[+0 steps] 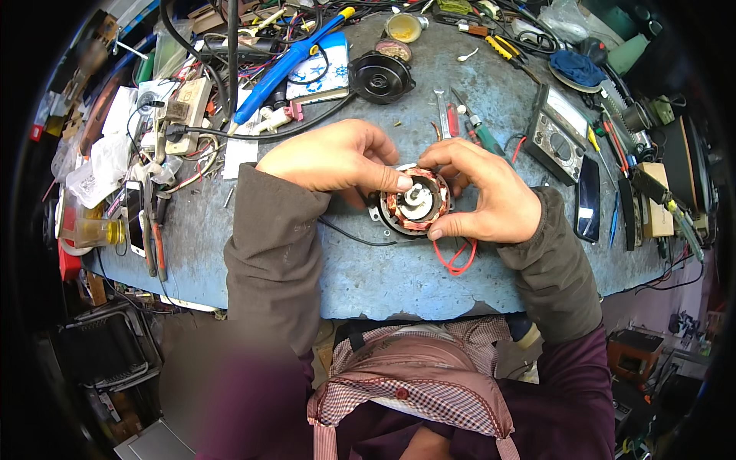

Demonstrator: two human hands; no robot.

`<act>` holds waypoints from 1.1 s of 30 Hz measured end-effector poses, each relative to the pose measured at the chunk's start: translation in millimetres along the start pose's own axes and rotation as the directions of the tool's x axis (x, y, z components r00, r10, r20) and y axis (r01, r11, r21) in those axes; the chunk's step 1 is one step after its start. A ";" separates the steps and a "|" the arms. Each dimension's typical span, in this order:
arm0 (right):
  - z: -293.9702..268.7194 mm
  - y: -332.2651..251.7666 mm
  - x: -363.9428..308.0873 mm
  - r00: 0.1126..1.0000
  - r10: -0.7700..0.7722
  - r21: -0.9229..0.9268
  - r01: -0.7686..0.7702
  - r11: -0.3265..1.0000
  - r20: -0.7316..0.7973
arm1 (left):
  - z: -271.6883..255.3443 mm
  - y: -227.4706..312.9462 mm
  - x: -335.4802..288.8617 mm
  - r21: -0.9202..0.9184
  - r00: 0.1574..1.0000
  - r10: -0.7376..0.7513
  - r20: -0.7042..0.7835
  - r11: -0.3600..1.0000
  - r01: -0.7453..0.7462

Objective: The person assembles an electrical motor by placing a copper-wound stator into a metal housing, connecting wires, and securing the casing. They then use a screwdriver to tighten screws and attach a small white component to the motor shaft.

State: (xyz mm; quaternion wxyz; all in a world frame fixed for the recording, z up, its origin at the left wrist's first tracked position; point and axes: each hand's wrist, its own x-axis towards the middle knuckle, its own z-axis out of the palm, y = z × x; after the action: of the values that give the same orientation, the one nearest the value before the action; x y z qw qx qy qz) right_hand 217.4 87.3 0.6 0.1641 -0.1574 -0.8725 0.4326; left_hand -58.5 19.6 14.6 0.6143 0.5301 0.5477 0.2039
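Observation:
An open electric motor [412, 225] with a ring of copper windings stands on the workbench in front of me. Around its centre are a white disc and a short shaft [416, 195]. My left hand [335, 159] reaches over from the left, thumb tip at the shaft, its other fingers bent behind the motor and partly hidden. From the right, my right hand [491, 195] grips the winding ring between thumb and fingers. A red wire loop [458, 264] hangs from the motor toward me, and a black cable [356, 236] runs off to its left.
Beyond the motor lie a black round motor cover [381, 77], a wrench [442, 113] and a green-handled screwdriver [484, 134]. To the right are a multimeter [561, 142] and a dark phone [588, 201]. A blue soldering tool [287, 73], cables, pliers [157, 238] and a white phone [136, 218] crowd the left.

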 end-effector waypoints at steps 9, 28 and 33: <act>19.5 13.6 -0.7 0.900 0.436 0.518 -0.380 0.766 0.016 | -6.2 -8.9 9.5 -0.023 0.994 0.036 0.106 0.999 -0.033; 22.8 18.5 -5.7 0.984 0.174 0.426 -0.137 0.894 -0.047 | -4.4 -4.7 8.4 -0.078 0.993 0.072 0.094 0.995 -0.064; 1.5 -12.0 -1.9 0.901 0.366 0.554 -0.431 0.712 0.231 | -3.0 -4.4 9.4 -0.062 0.998 0.022 0.061 0.998 -0.019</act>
State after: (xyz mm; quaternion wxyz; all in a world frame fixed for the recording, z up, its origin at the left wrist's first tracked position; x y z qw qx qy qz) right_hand 216.9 78.5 9.2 0.0618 -0.2599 -0.6455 0.7155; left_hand -59.7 27.1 6.9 0.6448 0.5228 0.5164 0.2103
